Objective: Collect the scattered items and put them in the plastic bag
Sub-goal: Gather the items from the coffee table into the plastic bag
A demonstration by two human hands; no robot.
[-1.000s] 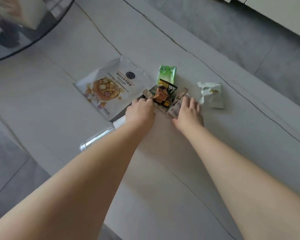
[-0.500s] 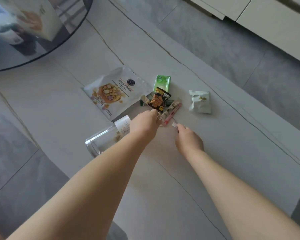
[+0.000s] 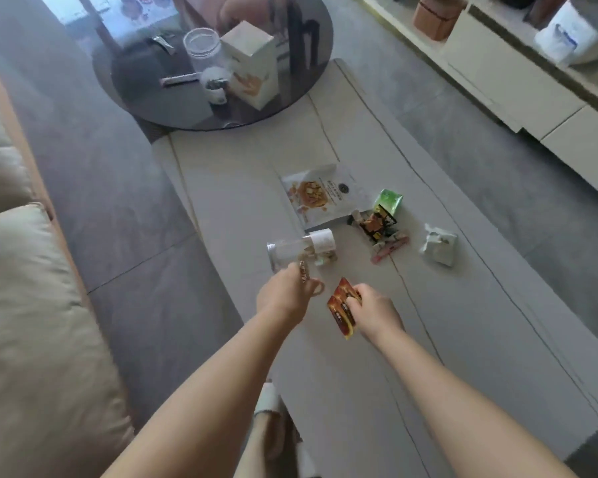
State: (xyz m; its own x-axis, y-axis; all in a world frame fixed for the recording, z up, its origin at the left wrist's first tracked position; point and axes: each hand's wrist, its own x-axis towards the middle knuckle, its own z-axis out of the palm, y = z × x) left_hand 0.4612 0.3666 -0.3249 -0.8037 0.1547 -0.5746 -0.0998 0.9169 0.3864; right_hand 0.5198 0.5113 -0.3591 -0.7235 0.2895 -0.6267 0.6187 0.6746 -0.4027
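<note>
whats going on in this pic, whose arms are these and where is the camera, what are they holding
The camera sits on a person's head, looking down at their own bare arms over a pale stone-look low table. The right hand holds red-and-orange snack packets. The left hand pinches a small patterned wrapper. Lying on the table: a clear plastic jar on its side, a white cereal pouch, a green packet, a crumpled white wrapper and a heap of small wrapped sweets.

One big cereal pouch [image 3: 320,194], one clear jar [image 3: 299,249], one green packet [image 3: 389,201], one white crumpled packet [image 3: 440,244], two red-orange sachets [image 3: 342,307] in hand.
</note>
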